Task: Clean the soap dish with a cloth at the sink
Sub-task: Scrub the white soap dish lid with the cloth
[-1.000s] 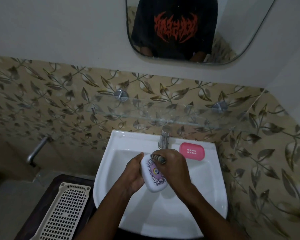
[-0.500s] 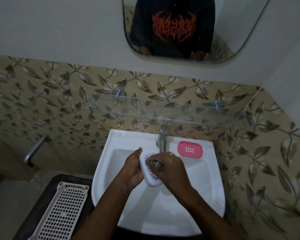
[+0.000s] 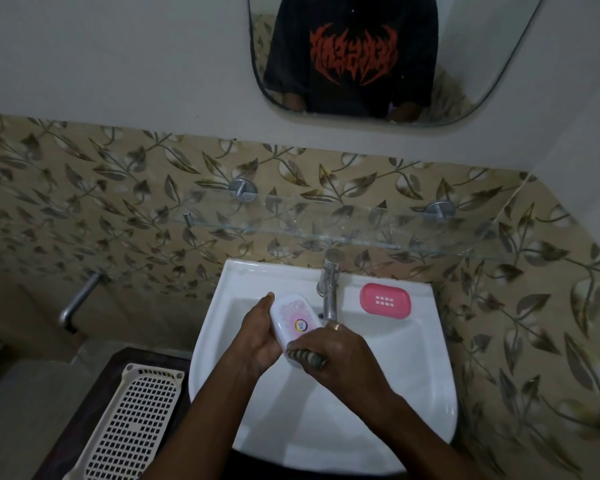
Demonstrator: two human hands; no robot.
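Left hand [image 3: 260, 337] grips the white soap dish [image 3: 291, 318] above the sink [image 3: 423, 368]; right hand [image 3: 342, 355] clutches a striped cloth [image 3: 307, 359] against its 5 o'clock end.

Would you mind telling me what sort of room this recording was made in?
Most likely a small home bathroom: a white washbasin with a metal tap, a mirror above it, and a glass shelf.

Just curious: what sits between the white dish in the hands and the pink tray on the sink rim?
The tap stands between the white dish and the pink tray, as the head view shows.
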